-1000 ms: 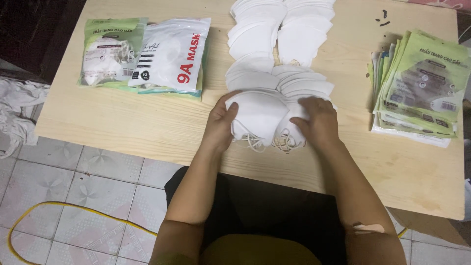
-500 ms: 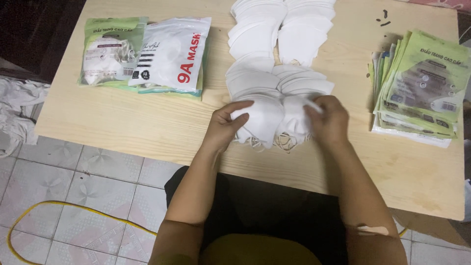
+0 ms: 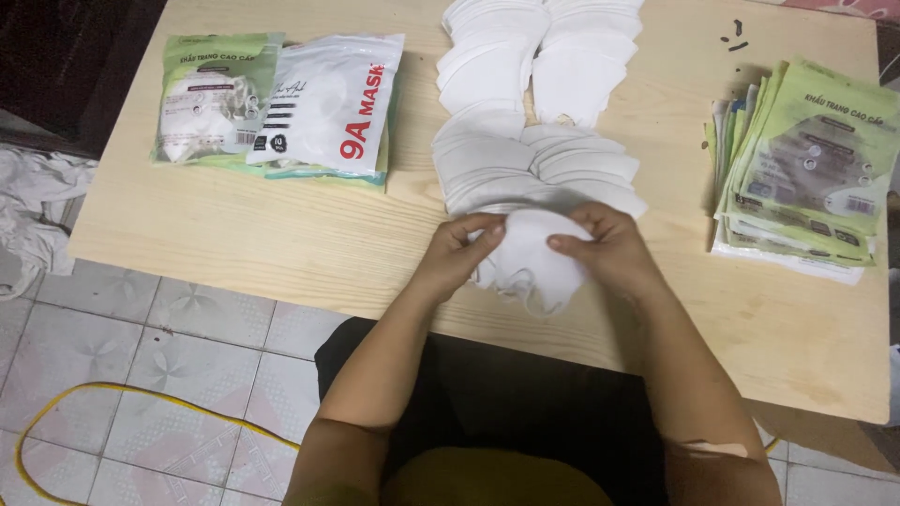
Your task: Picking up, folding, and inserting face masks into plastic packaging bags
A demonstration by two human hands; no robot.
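My left hand (image 3: 457, 249) and my right hand (image 3: 607, 245) together pinch a small stack of white folded face masks (image 3: 531, 255) near the front of the wooden table (image 3: 281, 244). Fingers of both hands grip the stack's upper edge from either side. Thin ear loops hang out below the stack. Just behind it lie overlapping rows of more white masks (image 3: 534, 159), fanned out toward the far edge.
Filled mask packets (image 3: 277, 108), green and white, lie at the table's left. A pile of flat green empty pouches (image 3: 806, 169) sits at the right. Small dark bits (image 3: 734, 36) lie at the far right. White cloth (image 3: 28, 211) and a yellow cable (image 3: 122, 394) are on the tiled floor.
My hands have drawn closer together and slid up to the top of the mask stack, squaring it; earlier they lay spread over the sides of the masks.
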